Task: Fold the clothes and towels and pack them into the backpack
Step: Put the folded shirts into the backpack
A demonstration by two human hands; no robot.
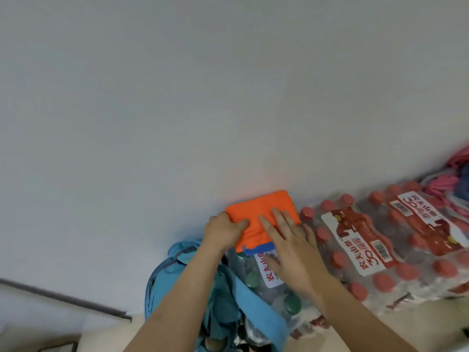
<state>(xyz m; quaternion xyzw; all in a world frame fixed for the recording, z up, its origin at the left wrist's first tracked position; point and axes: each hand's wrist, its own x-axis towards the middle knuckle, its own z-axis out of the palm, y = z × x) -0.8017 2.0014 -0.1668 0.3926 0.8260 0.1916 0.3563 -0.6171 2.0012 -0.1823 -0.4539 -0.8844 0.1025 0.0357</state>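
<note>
While folded orange cloth (258, 207) lies on green-capped shrink-wrapped bottle pack (245, 266), left edge is gripped by left hand (223, 229); right hand (289, 246) is laid flat atop, fingers (279, 221) straight. Likely soft, light, floppy: both edges best held.

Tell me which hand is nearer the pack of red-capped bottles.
Right. The right hand lies flat on the orange cloth, next to the pack; the left hand grips the cloth's opposite edge, farther away.

Folded orange cloth (254, 205), flat rectangle, blue trim at its near edge, lying against the wall, light blue backpack (168, 274) crumpled just below it.
</note>
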